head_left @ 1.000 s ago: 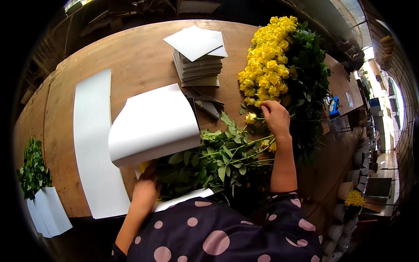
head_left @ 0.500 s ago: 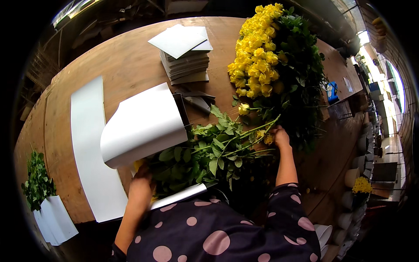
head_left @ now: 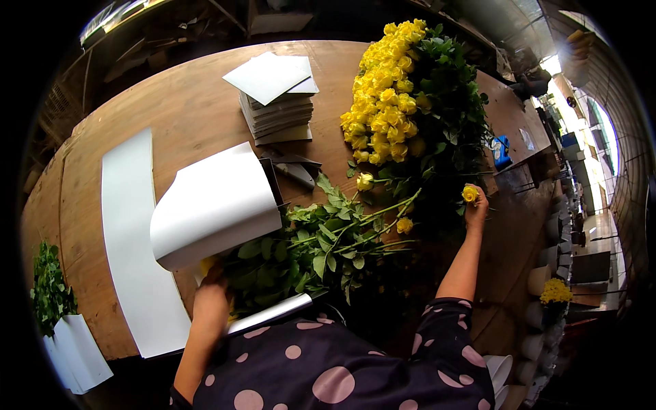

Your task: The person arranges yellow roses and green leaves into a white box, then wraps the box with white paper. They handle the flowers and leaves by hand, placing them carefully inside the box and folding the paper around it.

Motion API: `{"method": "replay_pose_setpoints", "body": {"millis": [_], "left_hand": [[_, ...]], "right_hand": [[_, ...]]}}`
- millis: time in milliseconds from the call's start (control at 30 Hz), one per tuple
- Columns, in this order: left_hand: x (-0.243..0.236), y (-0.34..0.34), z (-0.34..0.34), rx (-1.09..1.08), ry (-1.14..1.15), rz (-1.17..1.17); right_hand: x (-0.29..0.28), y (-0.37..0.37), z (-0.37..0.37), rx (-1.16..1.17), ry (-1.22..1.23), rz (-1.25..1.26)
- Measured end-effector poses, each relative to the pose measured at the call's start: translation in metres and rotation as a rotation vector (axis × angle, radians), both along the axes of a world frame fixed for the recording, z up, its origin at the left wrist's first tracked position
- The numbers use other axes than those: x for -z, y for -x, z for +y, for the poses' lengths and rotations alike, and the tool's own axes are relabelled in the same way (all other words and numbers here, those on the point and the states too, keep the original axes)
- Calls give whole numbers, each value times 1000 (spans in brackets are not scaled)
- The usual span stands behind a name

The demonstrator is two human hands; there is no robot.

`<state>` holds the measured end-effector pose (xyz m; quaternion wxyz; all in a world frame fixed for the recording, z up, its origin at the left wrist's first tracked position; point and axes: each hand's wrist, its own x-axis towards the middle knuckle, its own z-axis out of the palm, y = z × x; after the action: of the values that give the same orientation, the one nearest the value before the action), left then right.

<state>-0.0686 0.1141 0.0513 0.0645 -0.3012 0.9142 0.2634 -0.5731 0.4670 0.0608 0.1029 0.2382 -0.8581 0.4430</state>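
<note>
My right hand point(head_left: 476, 210) is raised at the right, its fingers closed round a single yellow rose point(head_left: 470, 194). My left hand point(head_left: 212, 306) is at the near lower corner of a curved white paper sheet point(head_left: 217, 201), beside leafy stems; its fingers are blurred and partly hidden there. Between the hands lies a bunch of green rose stems point(head_left: 321, 239), with its flower end under the white sheet and its cut ends toward the right. A loose yellow rose point(head_left: 365, 182) and another yellow bloom point(head_left: 404, 225) lie by the stem ends.
Many yellow roses point(head_left: 386, 102) with dark foliage are heaped at the far right. A stack of cards point(head_left: 277, 119) stands at the back, near a dark, knife-like tool point(head_left: 295, 172). A long white sheet point(head_left: 133, 232) lies left; a wrapped bunch point(head_left: 72, 352) is at far left.
My right hand has moved right, away from the stem ends, and a yellow rose now shows in its fingers. My left hand stays near the sheet's lower corner. The whole view has shifted slightly.
</note>
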Motion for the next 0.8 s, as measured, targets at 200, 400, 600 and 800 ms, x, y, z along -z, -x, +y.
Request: {"method": "replay_pose_setpoints", "body": {"millis": [200, 400, 600, 800], "left_hand": [[2, -1, 0, -14, 9, 10], [8, -5, 0, 1, 30, 40], [10, -6, 2, -13, 44, 70], [8, 0, -2, 9, 38, 39]], "right_hand": [[-25, 5, 7, 35, 86, 31], [-68, -10, -8, -171, 31, 226], [-95, -30, -25, -64, -53, 308], [-106, -19, -11, 386, -254, 357]]}}
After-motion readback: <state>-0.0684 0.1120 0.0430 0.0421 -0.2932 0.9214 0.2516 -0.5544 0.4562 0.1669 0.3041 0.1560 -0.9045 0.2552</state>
